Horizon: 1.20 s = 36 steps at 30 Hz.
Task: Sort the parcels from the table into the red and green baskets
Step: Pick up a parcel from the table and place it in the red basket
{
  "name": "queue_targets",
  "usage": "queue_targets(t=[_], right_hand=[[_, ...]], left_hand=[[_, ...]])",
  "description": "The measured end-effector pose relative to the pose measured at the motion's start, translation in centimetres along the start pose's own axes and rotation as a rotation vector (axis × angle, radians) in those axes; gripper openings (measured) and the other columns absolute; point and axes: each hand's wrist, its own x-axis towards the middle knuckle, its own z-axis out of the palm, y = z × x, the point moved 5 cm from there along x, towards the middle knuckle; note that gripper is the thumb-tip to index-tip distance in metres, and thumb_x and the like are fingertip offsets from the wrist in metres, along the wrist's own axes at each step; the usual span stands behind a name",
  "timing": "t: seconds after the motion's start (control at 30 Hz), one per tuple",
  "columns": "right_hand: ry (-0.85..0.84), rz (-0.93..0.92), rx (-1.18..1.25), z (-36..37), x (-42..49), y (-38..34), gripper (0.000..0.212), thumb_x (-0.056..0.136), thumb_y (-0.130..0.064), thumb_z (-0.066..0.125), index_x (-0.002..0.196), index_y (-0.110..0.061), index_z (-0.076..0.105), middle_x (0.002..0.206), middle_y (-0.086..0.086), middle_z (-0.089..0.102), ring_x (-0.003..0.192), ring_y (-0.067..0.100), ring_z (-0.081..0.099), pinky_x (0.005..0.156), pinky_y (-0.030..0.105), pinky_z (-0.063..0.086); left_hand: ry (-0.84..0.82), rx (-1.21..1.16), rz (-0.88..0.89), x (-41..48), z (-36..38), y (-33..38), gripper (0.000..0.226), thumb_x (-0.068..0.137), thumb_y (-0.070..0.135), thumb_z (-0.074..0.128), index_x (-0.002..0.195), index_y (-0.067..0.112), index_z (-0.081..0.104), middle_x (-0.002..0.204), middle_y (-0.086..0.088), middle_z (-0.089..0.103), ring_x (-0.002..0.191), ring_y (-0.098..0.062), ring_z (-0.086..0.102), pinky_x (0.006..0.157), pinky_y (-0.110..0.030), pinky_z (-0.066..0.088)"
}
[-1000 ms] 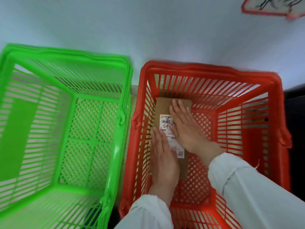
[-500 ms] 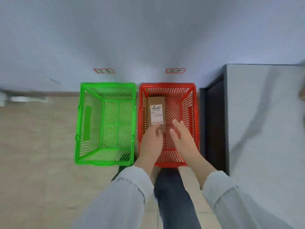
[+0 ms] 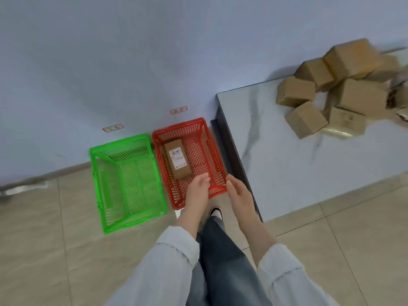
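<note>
A brown parcel (image 3: 177,161) with a white label lies flat on the bottom of the red basket (image 3: 215,155), which stands on the floor against the wall. The green basket (image 3: 130,182) to its left holds nothing. My left hand (image 3: 197,189) hovers above the red basket's near rim, fingers apart, holding nothing. My right hand (image 3: 239,195) is beside it to the right, palm turned inward and empty. Several cardboard parcels (image 3: 344,89) are heaped on the grey marbled table (image 3: 282,155) at the upper right.
Two small red-framed labels are stuck on the wall, one label (image 3: 113,128) above the green basket and one label (image 3: 178,110) above the red. The table's dark side (image 3: 231,155) stands right next to the red basket. My legs and a shoe (image 3: 216,214) are below.
Both hands let go of the parcel in the red basket and pulled back up out of it. The view has risen and swung right, bringing the table and its parcels into sight.
</note>
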Motion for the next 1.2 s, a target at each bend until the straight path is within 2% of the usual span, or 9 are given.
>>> queue_targets(t=[0.1,0.23,0.37,0.47,0.6,0.7,0.8,0.93,1.2], right_hand=[[0.105,0.046,0.097,-3.8,-2.9,0.6,0.038,0.096,-0.031,0.048,0.132,-0.018,0.050,0.121,-0.010,0.053,0.111,0.008,0.051,0.080,0.013,0.040],[0.233,0.059,0.239,-10.8,-6.2,1.7,0.038,0.094,-0.032,0.052,0.129,-0.017,0.051,0.128,0.000,0.057,0.119,0.019,0.054,0.102,0.036,0.045],[0.322,0.028,0.408,-19.1,-9.1,3.6,0.038,0.097,-0.025,0.049,0.132,-0.012,0.048,0.123,-0.001,0.060,0.116,0.016,0.055,0.096,0.032,0.047],[0.396,0.008,0.470,-26.3,-10.7,5.5,0.036,0.098,-0.023,0.046,0.131,-0.010,0.049,0.118,-0.001,0.062,0.112,0.017,0.056,0.094,0.032,0.047],[0.499,-0.012,0.513,-36.3,-12.4,8.0,0.029,0.098,-0.024,0.046,0.123,-0.012,0.055,0.114,-0.003,0.063,0.107,0.015,0.057,0.100,0.035,0.046],[0.563,-0.023,0.540,-42.5,-13.6,9.6,0.016,0.098,-0.025,0.046,0.110,-0.022,0.057,0.112,-0.004,0.063,0.109,0.014,0.057,0.100,0.034,0.046],[0.614,-0.020,0.585,-47.6,-13.9,10.9,0.015,0.098,-0.023,0.046,0.108,-0.021,0.057,0.107,-0.005,0.064,0.108,0.014,0.057,0.096,0.032,0.048],[0.664,-0.013,0.661,-52.9,-13.0,12.1,0.019,0.098,-0.022,0.046,0.113,-0.017,0.057,0.110,-0.002,0.063,0.107,0.014,0.057,0.093,0.030,0.047],[0.712,0.015,0.699,-64.7,-7.6,11.6,0.027,0.098,-0.023,0.046,0.121,-0.013,0.056,0.106,-0.006,0.064,0.103,0.012,0.057,0.093,0.029,0.048]], left_hand=[[-0.046,0.054,0.049,-2.9,2.6,1.2,0.034,0.096,0.024,0.044,0.128,0.018,0.054,0.127,-0.001,0.057,0.116,-0.017,0.054,0.104,-0.040,0.042],[-0.156,0.110,0.111,-7.0,8.5,2.4,0.033,0.096,0.018,0.043,0.126,0.012,0.055,0.121,0.001,0.057,0.111,-0.016,0.054,0.102,-0.032,0.041],[-0.240,0.179,0.152,-10.6,16.5,2.4,0.014,0.094,0.021,0.045,0.099,0.019,0.058,0.104,-0.001,0.059,0.108,-0.024,0.057,0.096,-0.036,0.040],[-0.307,0.251,0.187,-13.3,23.6,1.9,0.022,0.089,0.026,0.045,0.105,0.019,0.058,0.108,-0.003,0.061,0.109,-0.024,0.058,0.091,-0.033,0.040],[-0.400,0.293,0.212,-17.1,33.1,0.7,0.033,0.097,0.013,0.037,0.126,0.010,0.053,0.123,-0.004,0.058,0.107,-0.016,0.056,0.095,-0.028,0.040],[-0.466,0.338,0.221,-19.6,39.3,-0.6,0.033,0.097,0.014,0.037,0.126,0.011,0.053,0.125,-0.004,0.058,0.106,-0.014,0.055,0.089,-0.025,0.039],[-0.501,0.394,0.258,-21.2,44.8,-0.7,0.032,0.098,0.015,0.037,0.125,0.012,0.053,0.126,-0.004,0.058,0.106,-0.014,0.056,0.094,-0.025,0.041],[-0.552,0.476,0.286,-22.1,51.4,-0.2,0.033,0.100,0.016,0.036,0.128,0.011,0.051,0.126,-0.004,0.057,0.114,-0.017,0.056,0.096,-0.027,0.042],[-0.590,0.526,0.274,-20.2,64.7,2.0,0.030,0.100,0.014,0.036,0.124,0.010,0.053,0.126,-0.006,0.058,0.103,-0.012,0.054,0.090,-0.024,0.042]])
